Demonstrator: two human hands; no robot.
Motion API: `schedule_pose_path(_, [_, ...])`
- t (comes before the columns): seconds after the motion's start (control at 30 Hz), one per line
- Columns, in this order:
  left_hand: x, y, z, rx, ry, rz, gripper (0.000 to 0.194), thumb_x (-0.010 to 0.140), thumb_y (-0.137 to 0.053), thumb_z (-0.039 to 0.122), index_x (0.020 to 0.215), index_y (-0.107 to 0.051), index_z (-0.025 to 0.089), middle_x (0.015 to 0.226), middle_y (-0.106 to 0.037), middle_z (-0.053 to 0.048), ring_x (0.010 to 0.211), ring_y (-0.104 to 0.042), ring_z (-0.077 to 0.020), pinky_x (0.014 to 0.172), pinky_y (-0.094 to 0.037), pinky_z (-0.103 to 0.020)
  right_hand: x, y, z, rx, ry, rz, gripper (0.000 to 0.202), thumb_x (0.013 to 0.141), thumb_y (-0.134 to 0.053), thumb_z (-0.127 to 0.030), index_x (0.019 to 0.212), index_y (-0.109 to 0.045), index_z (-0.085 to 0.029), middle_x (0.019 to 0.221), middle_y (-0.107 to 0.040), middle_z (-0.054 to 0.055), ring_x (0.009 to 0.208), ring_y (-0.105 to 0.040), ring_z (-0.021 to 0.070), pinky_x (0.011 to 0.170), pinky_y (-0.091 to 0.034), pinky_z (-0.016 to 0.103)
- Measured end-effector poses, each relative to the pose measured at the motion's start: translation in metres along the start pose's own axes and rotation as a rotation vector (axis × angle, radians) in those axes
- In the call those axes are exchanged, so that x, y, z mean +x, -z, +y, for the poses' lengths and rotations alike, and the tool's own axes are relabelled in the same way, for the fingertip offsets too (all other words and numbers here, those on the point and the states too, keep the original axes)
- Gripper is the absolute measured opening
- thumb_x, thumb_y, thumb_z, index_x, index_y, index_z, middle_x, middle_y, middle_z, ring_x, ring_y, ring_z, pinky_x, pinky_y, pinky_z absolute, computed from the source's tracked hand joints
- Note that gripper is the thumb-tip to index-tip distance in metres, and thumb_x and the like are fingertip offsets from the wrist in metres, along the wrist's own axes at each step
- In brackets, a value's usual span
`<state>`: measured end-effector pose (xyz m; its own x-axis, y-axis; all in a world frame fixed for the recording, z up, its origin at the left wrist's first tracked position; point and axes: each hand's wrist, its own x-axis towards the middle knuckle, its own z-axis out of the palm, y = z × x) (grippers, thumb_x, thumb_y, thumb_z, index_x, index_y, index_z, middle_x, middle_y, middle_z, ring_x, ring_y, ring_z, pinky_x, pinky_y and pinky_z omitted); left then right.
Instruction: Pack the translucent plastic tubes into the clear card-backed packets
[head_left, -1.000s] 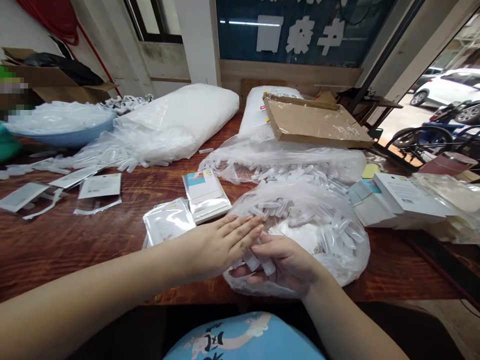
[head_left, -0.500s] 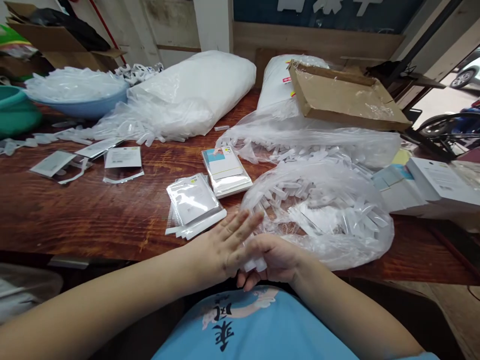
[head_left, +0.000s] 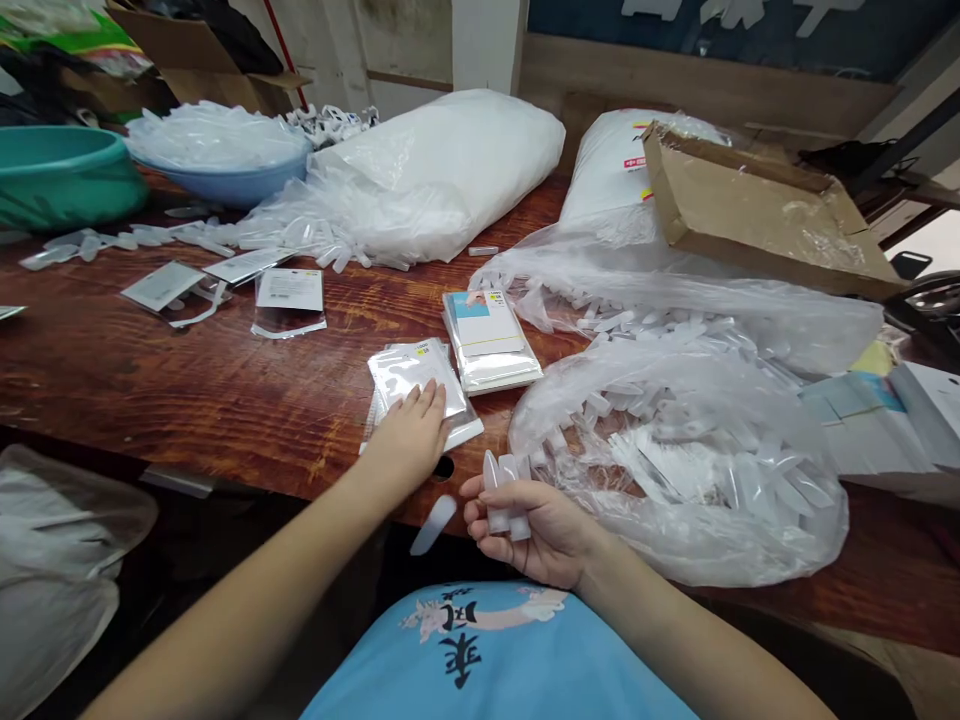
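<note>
Left of the plastic bag [head_left: 757, 545], your right hand [head_left: 551, 530] grips translucent pieces [head_left: 517, 524]; your left hand [head_left: 409, 430] lies flat on packets [head_left: 411, 368].

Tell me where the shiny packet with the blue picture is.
In the head view, the shiny packet lies near the middle of the wooden table, between the packets under the left hand and the nearer plastic bag on the right.

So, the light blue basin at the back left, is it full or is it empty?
Full: translucent white pieces rise in a heap above the rim of the light blue basin.
</note>
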<state>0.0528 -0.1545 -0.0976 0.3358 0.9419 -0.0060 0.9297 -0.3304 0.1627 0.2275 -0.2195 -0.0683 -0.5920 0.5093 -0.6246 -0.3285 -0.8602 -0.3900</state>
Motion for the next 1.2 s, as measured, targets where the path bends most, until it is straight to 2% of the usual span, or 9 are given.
schedule_pose_path(0.17, [-0.010,-0.011,0.020,0.022,0.124,0.180,0.047,0.087,-0.027,0.023,0.129,-0.038,0.004,0.137,-0.034,-0.018,0.128,-0.026,-0.0326,0.103,-0.020,-0.049,0.010,-0.001,-0.010,-0.031,0.088,0.154,0.021,0.073,-0.056,-0.015,0.094,-0.054,-0.014,0.071,-0.061,0.001,0.063,-0.059,0.0060,0.059,-0.047,0.015])
schedule_pose_path(0.3, [-0.005,0.005,0.001,-0.041,0.037,0.261,0.044,0.088,-0.031,0.030,0.124,-0.046,0.011,0.133,-0.043,-0.007,0.127,-0.031,-0.0226,0.102,-0.029,-0.036,0.017,0.004,-0.024,-0.218,0.136,0.210,0.018,0.072,-0.062,-0.020,0.088,-0.054,-0.016,0.063,-0.057,-0.003,0.056,-0.054,0.0065,0.051,-0.044,0.016])
schedule_pose_path(0.37, [-0.003,0.011,-0.013,-0.019,-0.029,0.281,0.046,0.086,-0.036,0.038,0.120,-0.051,0.012,0.130,-0.047,-0.009,0.124,-0.035,-0.0275,0.099,-0.031,-0.042,0.012,0.003,-0.031,-0.368,0.109,0.194,0.018,0.072,-0.062,-0.027,0.085,-0.054,-0.017,0.065,-0.058,-0.003,0.059,-0.055,0.0078,0.056,-0.044,0.019])
schedule_pose_path(0.53, [-0.004,0.005,-0.034,0.139,-0.180,0.109,0.056,0.082,-0.040,0.047,0.119,-0.052,0.006,0.129,-0.044,-0.020,0.114,-0.043,-0.0395,0.088,-0.037,-0.052,-0.041,-0.004,-0.052,-0.779,0.175,-0.012,0.014,0.075,-0.060,-0.028,0.087,-0.060,-0.019,0.087,-0.064,0.003,0.079,-0.058,0.0142,0.071,-0.044,0.025])
schedule_pose_path(0.67, [0.014,0.026,-0.034,0.031,-0.331,0.233,0.052,0.083,-0.040,0.043,0.116,-0.053,0.005,0.120,-0.053,-0.019,0.109,-0.049,-0.0330,0.086,-0.041,-0.044,-0.084,0.021,-0.057,-0.662,0.512,0.266,0.007,0.078,-0.058,-0.028,0.082,-0.059,-0.023,0.071,-0.061,-0.001,0.066,-0.055,0.0111,0.059,-0.042,0.021])
schedule_pose_path(0.77, [0.058,0.060,-0.010,-0.127,-0.446,0.349,0.033,0.085,-0.039,0.030,0.100,-0.062,0.012,0.100,-0.064,-0.011,0.094,-0.057,-0.0213,0.084,-0.042,-0.033,-0.084,0.053,-0.053,-0.525,0.632,0.544,0.011,0.077,-0.060,-0.032,0.082,-0.056,-0.023,0.064,-0.057,-0.003,0.063,-0.052,0.0102,0.062,-0.041,0.021])
schedule_pose_path(0.87, [0.126,0.077,0.035,-0.161,-0.534,0.082,0.031,0.086,-0.036,0.027,0.096,-0.062,0.015,0.099,-0.063,-0.007,0.095,-0.054,-0.0179,0.085,-0.040,-0.030,-0.068,0.070,-0.048,-0.388,0.657,0.598,0.018,0.075,-0.062,-0.035,0.083,-0.055,-0.022,0.066,-0.056,-0.003,0.063,-0.052,0.0105,0.063,-0.041,0.023])
schedule_pose_path(1.03, [0.229,0.054,0.120,-0.083,-0.521,-0.136,0.023,0.085,-0.046,0.028,0.099,-0.058,0.015,0.103,-0.060,-0.006,0.093,-0.056,-0.0168,0.082,-0.044,-0.036,-0.054,0.068,-0.038,-0.332,0.697,0.532,0.023,0.071,-0.065,-0.036,0.081,-0.055,-0.019,0.065,-0.058,-0.002,0.062,-0.052,0.0102,0.062,-0.039,0.023])
schedule_pose_path(1.2, [0.264,0.027,0.158,0.032,-0.382,-0.276,0.027,0.083,-0.050,0.031,0.103,-0.055,0.014,0.103,-0.058,-0.007,0.089,-0.057,-0.0177,0.076,-0.047,-0.038,-0.061,0.072,-0.038,-0.271,0.668,0.476,0.027,0.069,-0.067,-0.038,0.082,-0.056,-0.018,0.065,-0.058,-0.002,0.063,-0.053,0.0110,0.063,-0.040,0.024])
